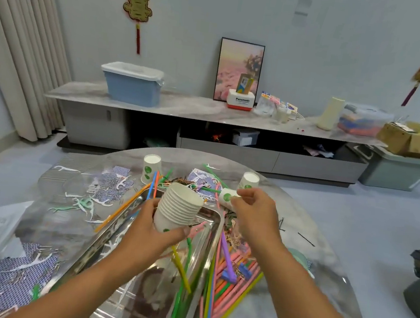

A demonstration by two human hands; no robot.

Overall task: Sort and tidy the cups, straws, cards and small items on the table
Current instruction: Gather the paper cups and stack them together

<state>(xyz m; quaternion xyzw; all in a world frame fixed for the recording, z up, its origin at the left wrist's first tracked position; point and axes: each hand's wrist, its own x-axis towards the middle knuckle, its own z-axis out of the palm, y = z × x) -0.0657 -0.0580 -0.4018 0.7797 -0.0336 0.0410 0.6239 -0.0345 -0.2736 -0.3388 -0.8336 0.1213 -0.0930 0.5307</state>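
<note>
Steel tray [211, 227] sat mid-table, long axis running away from the viewer. Inside it: several coloured straws [186, 268] lying lengthwise, a few white floss picks, one yellow straw tilted across the others. More straws, pink, orange, green and yellow, lay in a loose pile [236, 284] on the table [324, 250] just right of the tray. A purple straw leaned over the tray's right rim.

Stack of nested paper cups [178, 209], white with a green leaf print, was held above the far end of the tray, mouth tilted up and away. Two single cups stood inverted at the far edge of the table: one at left [151, 169], one at right [248, 181].

Blue-backed playing cards [111, 187] and floss picks were scattered left of the tray; more cards [20, 276] near the left front edge.

Readable text: "Panasonic" on the white and red box [240, 102] on the far sideboard. Print on the plastic bag at lower left was not legible.

Left hand [159, 229] gripped the lower part of the stack, fingers curled round it, thumb at the near side. Right hand [255, 213] reached forward over the tray's right rim, fingers curled round a single cup lying on its side [226, 197]; whether the cup was lifted off the table could not be told.
</note>
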